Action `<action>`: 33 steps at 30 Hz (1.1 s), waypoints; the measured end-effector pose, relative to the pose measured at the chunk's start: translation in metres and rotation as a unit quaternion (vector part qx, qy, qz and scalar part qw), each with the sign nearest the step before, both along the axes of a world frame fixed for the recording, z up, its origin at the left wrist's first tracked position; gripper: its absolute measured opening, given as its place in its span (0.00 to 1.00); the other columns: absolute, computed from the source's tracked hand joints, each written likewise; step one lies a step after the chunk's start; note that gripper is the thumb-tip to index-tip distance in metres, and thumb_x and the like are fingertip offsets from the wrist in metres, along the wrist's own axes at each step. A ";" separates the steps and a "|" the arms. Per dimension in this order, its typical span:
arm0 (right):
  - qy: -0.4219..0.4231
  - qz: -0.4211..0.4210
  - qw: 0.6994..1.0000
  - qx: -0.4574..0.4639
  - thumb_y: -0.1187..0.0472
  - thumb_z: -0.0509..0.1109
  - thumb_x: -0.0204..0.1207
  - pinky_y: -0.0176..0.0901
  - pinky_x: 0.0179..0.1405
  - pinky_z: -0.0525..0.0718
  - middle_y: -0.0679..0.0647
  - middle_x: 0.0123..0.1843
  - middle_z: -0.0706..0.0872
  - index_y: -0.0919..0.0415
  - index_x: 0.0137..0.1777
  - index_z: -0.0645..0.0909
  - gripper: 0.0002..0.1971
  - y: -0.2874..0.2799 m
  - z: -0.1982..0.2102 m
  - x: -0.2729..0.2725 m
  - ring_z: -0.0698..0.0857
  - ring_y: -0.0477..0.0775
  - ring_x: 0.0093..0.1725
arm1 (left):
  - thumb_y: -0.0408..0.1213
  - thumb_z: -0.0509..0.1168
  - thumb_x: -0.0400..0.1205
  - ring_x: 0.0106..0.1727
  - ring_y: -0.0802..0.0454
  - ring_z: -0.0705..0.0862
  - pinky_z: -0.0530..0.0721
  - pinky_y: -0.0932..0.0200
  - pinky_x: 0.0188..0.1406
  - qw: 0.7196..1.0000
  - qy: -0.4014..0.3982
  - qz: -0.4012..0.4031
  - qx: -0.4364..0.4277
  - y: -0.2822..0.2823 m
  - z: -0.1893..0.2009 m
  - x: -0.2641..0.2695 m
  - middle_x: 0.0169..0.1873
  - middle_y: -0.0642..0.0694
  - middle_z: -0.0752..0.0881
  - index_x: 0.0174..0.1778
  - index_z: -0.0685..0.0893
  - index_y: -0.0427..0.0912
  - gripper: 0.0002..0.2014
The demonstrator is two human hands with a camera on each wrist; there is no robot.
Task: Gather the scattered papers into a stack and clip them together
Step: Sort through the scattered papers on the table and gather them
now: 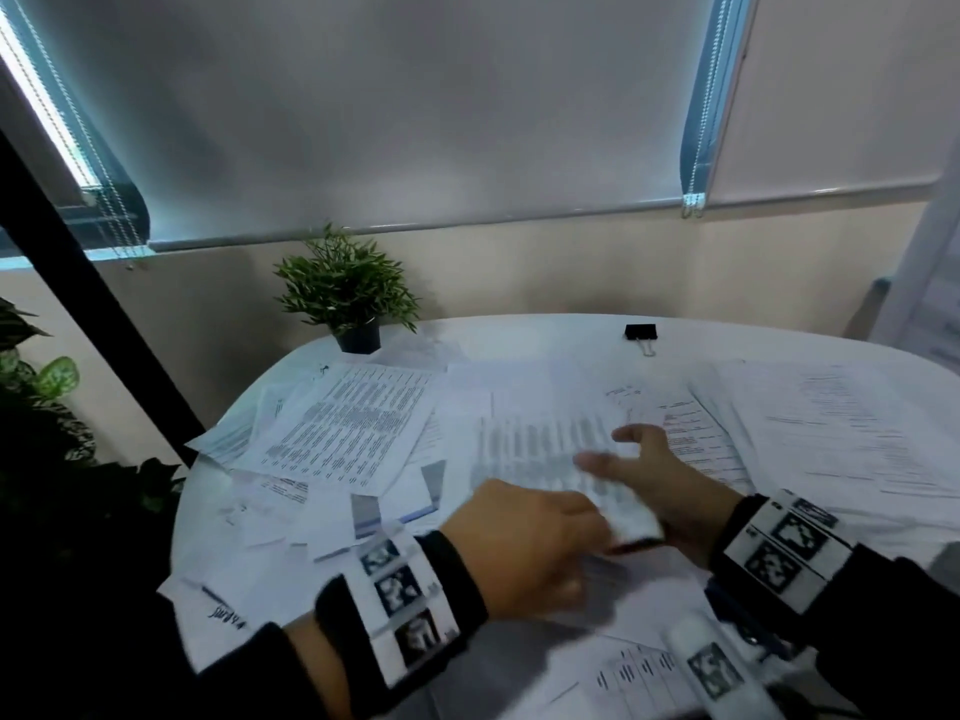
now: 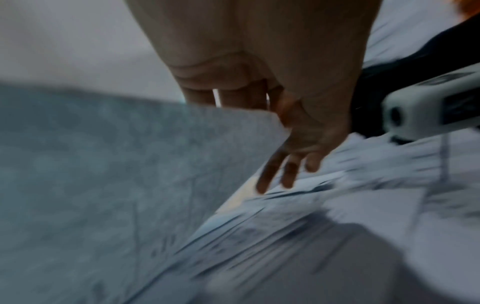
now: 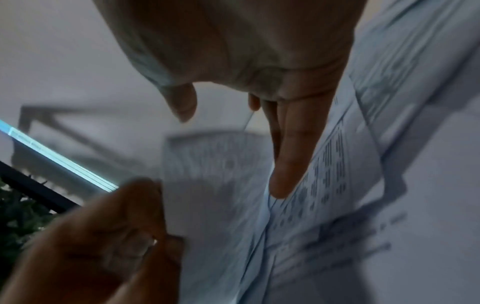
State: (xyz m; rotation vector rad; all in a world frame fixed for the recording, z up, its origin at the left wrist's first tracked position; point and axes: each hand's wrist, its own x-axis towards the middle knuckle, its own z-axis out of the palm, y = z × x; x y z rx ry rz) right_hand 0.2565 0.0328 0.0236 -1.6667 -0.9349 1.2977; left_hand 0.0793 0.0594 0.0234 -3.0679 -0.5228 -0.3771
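Observation:
Printed papers lie scattered over the round white table. My left hand pinches one printed sheet by its near edge and holds it lifted off the pile; the sheet is blurred. That pinch shows in the right wrist view, left hand on the sheet. My right hand is beside the sheet, its fingers straight and thumb spread, fingertips on the papers below. A black binder clip lies at the table's far edge, apart from both hands.
A small potted plant stands at the table's back left. Larger leafy plants fill the floor to the left. More sheets cover the right side, and some hang over the left edge. A wall with blinds is behind.

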 end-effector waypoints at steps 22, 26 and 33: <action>-0.239 -0.006 0.971 0.015 0.70 0.76 0.70 0.41 0.54 0.71 0.47 0.53 0.82 0.33 0.45 0.84 0.23 -0.069 -0.062 0.061 0.79 0.48 0.53 | 0.36 0.60 0.80 0.57 0.44 0.84 0.81 0.55 0.49 0.834 0.210 0.497 -0.113 0.121 -0.032 -0.077 0.56 0.43 0.84 0.56 0.80 0.40 0.10; -0.222 -0.023 0.975 0.010 0.68 0.72 0.75 0.43 0.62 0.70 0.49 0.58 0.85 0.33 0.43 0.85 0.21 -0.068 -0.069 0.061 0.79 0.51 0.59 | 0.44 0.58 0.79 0.43 0.43 0.80 0.75 0.56 0.38 0.879 0.125 0.451 -0.093 0.088 -0.002 -0.047 0.45 0.45 0.82 0.44 0.71 0.45 0.06; 0.082 -0.089 0.990 -0.072 0.23 0.78 0.37 0.63 0.59 0.82 0.71 0.47 0.90 0.68 0.47 0.89 0.50 -0.060 -0.075 0.069 0.88 0.71 0.52 | 0.42 0.60 0.81 0.44 0.37 0.82 0.72 0.50 0.38 0.986 0.072 0.115 -0.101 -0.027 0.002 0.061 0.48 0.41 0.81 0.53 0.75 0.42 0.09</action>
